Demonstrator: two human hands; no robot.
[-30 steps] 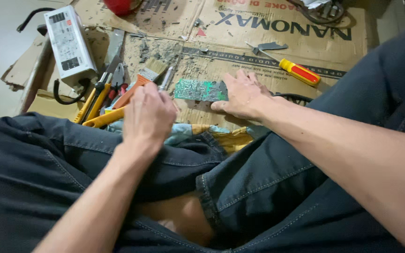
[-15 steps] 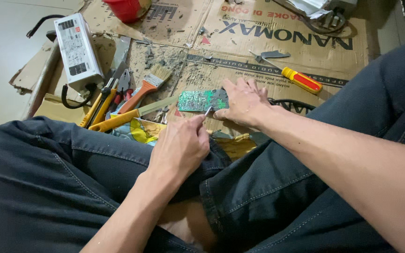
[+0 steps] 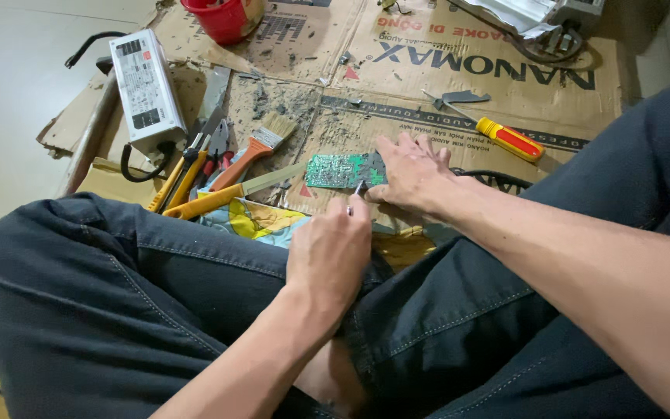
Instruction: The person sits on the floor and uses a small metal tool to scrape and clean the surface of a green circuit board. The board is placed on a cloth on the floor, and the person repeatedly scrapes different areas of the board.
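Note:
A small green circuit board point(image 3: 333, 170) lies on dusty cardboard point(image 3: 420, 116) in front of my crossed legs. My right hand point(image 3: 410, 172) presses flat on the board's right end. My left hand point(image 3: 329, 250) is just below the board, closed around a thin metal tool point(image 3: 354, 194) whose tip points up at the board's lower edge. What kind of tool it is cannot be made out.
Left of the board lie a yellow-handled knife point(image 3: 222, 195), yellow-handled pliers point(image 3: 182, 175), an orange-handled paintbrush point(image 3: 255, 150) and a white box-shaped power unit point(image 3: 144, 85). A yellow and red screwdriver point(image 3: 510, 139) lies to the right. A red bucket point(image 3: 223, 19) stands at the back.
My left hand has come away from the tools on the left and moved right to the board, holding the thin tool. My right hand stays on the board.

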